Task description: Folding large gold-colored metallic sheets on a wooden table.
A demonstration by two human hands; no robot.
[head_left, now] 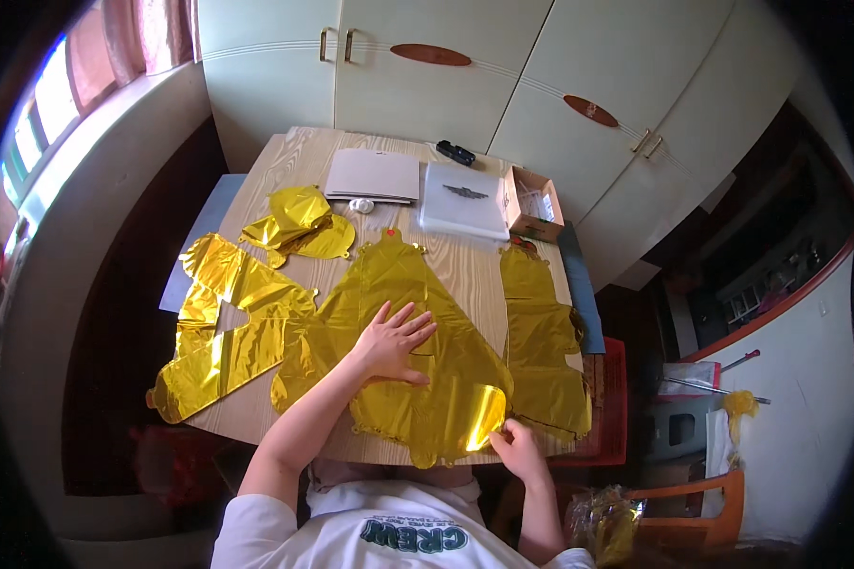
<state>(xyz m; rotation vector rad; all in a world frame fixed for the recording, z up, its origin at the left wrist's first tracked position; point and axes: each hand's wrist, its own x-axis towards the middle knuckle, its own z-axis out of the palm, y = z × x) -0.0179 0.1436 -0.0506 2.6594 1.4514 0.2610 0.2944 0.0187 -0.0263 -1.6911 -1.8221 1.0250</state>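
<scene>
A flat, uninflated gold foil balloon lies across the middle of the table. My left hand rests on it palm down, open, with the fingers spread. At its lower right edge, my right hand pinches the foil between thumb and fingers; that part curls up and shines. To the left lies another gold foil balloon, creased and angular, touching the middle one. A third gold foil balloon stretches along the table's right side. Farther back on the left, a crumpled gold foil balloon is bunched up.
Along the wooden table's far side are a stack of pale cards, a small white object, clear plastic bags, a black object and a cardboard box. A wooden chair stands at the lower right.
</scene>
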